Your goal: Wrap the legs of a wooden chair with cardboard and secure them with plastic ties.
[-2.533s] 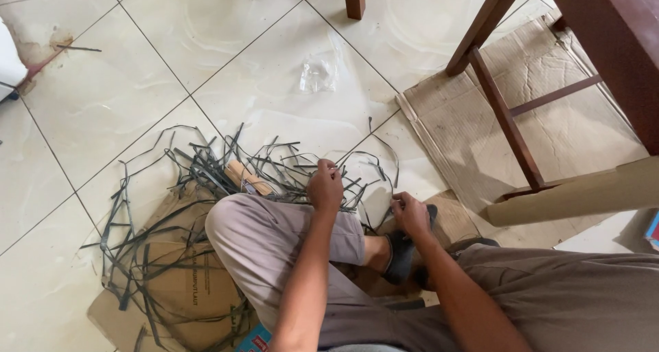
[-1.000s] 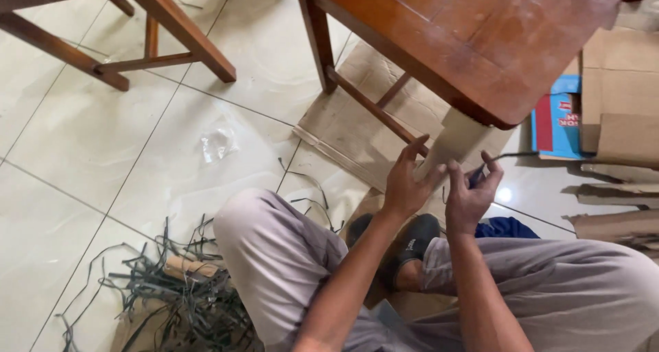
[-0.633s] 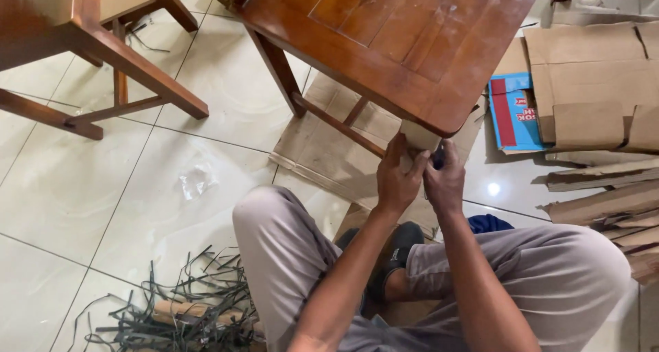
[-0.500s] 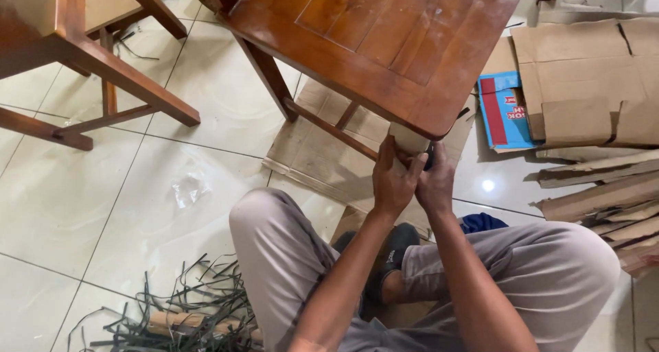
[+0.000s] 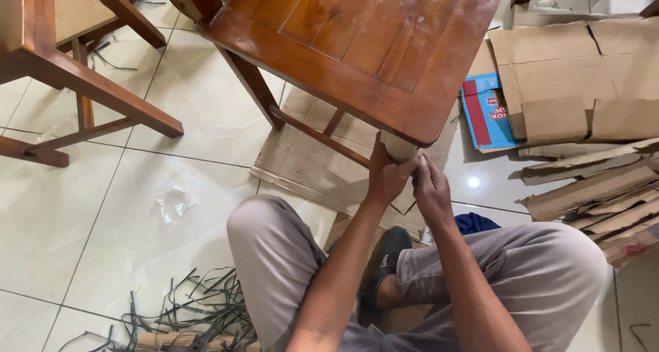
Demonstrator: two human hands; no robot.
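Cardboard wrap [image 5: 398,146] covers the chair leg just under the near corner of the seat [image 5: 357,43], and both our hands meet on it. Our left arm rises from below, over our bent left knee [image 5: 264,235], forearm nearly straight, wrist tipped back. Our left hand [image 5: 386,175] is curled around the wrap from its left side, thumb up along it, fingers closed onto the cardboard. Our right arm comes in from lower right, crossing above our right thigh. Our right hand [image 5: 431,191] lies just right of the left one, touching it, fingers bent and pressed toward the wrap's lower edge; we cannot tell whether they pinch anything, since the fingertips are hidden behind the left hand.

Beyond the hands a flat cardboard sheet [image 5: 309,160] lies on the tiled floor under the chair. Far right of the right hand sit folded boxes [image 5: 583,71] and a blue carton [image 5: 484,115]. Below left of the left arm, a tangle of dark straps [image 5: 192,311] spreads on the floor, with a scrap of clear plastic [image 5: 173,201] above it. A black shoe [image 5: 388,256] shows between our legs.
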